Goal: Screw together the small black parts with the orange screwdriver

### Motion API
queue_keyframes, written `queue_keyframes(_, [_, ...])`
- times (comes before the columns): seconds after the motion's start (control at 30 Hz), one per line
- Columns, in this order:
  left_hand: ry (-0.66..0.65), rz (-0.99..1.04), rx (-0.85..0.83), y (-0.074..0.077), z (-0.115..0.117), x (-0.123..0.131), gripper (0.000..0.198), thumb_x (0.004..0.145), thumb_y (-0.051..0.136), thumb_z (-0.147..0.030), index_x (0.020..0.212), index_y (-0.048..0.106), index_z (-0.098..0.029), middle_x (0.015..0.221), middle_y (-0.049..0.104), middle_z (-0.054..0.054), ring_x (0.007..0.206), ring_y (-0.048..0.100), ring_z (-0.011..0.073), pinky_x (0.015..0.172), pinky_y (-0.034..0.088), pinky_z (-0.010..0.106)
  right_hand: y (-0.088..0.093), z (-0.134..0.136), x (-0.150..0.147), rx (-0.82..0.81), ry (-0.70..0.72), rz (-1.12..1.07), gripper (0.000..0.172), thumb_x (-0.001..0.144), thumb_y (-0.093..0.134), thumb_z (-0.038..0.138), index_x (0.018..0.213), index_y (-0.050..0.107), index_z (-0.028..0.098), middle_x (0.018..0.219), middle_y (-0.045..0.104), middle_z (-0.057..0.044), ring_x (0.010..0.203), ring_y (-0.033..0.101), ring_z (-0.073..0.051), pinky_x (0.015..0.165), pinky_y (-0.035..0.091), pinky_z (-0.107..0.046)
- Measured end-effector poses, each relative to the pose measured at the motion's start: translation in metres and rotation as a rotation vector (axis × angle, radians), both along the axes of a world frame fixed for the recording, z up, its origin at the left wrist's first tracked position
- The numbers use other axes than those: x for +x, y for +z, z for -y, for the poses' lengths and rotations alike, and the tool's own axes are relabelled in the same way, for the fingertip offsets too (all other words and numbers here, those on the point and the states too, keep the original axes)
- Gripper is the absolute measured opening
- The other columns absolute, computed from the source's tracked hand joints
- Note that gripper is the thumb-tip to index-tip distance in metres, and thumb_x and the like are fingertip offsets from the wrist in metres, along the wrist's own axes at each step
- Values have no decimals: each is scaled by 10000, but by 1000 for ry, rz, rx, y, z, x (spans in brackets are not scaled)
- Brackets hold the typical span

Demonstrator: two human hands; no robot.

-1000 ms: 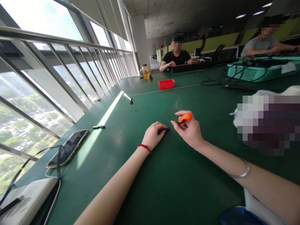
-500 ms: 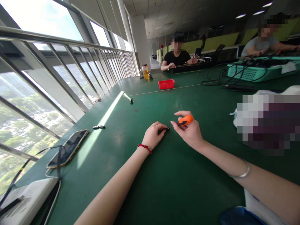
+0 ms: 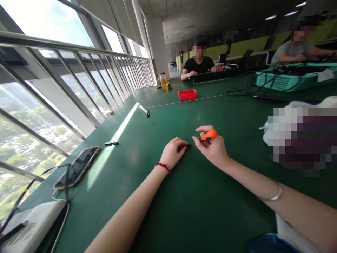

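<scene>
My left hand [image 3: 173,152] rests on the green table with its fingers closed on a small black part [image 3: 187,145], mostly hidden by the fingers. In my right hand [image 3: 214,149] is a screwdriver [image 3: 209,135] with an orange and black handle, lying almost level. Its thin shaft points left, and the tip meets or nearly meets the right end of the black part. Two similar small black pieces lie apart from my hands, one piece [image 3: 112,143] to the left and another piece [image 3: 148,114] farther back.
A red tray [image 3: 187,95] and a jar [image 3: 163,81] stand toward the back. On the left lie a phone [image 3: 79,168] and a white power strip [image 3: 34,225] with cables. A teal basket [image 3: 284,82] is at the right rear. Two people sit across the table.
My hands, the screwdriver and the black part stay almost in place. The view has shifted very slightly. Across the table, a person's raised hand has come down.
</scene>
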State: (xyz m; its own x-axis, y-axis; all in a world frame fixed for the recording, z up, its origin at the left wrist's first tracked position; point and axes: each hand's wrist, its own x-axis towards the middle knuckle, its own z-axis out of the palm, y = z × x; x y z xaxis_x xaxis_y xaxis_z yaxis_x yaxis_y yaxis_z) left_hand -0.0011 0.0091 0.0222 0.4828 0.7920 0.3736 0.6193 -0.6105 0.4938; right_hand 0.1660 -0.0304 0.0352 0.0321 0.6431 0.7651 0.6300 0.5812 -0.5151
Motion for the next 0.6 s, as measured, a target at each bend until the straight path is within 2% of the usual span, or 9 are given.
queue_keyframes(0.17, [-1,0,-4,-1,-1,0,167,789,530,-152,894,657,-181,855,603,29,818,579,151,741,480,258,0,1,1,29,21,15,311,741,545,210,1036,447,206,609,458,53,473,469,-110,508,403,-253])
queue_keyframes(0.23, [-5,2,-2,-2,-1,0,169,789,532,-154,899,657,-180,856,604,29,819,578,151,742,480,258,-1,0,2,31,14,23,282,746,537,211,1015,453,205,608,456,53,469,463,-106,503,397,-247])
queue_keyframes(0.37, [-12,6,7,-4,-3,-1,176,787,533,-150,906,659,-183,862,607,28,825,580,150,747,482,256,-2,-2,2,27,-40,11,99,777,535,264,818,468,204,574,447,51,432,422,-85,472,359,-232])
queue_keyframes(0.47, [-12,5,11,-4,-3,-1,181,790,531,-152,911,660,-187,862,606,27,823,579,149,747,484,256,-1,-2,1,8,-38,-16,122,780,538,281,752,446,206,541,441,51,421,413,-85,464,350,-230])
queue_keyframes(0.6, [-9,0,8,-4,-3,-1,183,785,534,-146,911,661,-188,855,604,27,822,578,149,753,484,258,2,-1,0,-28,-38,-45,169,775,562,341,758,468,202,459,368,78,395,396,-88,457,338,-226])
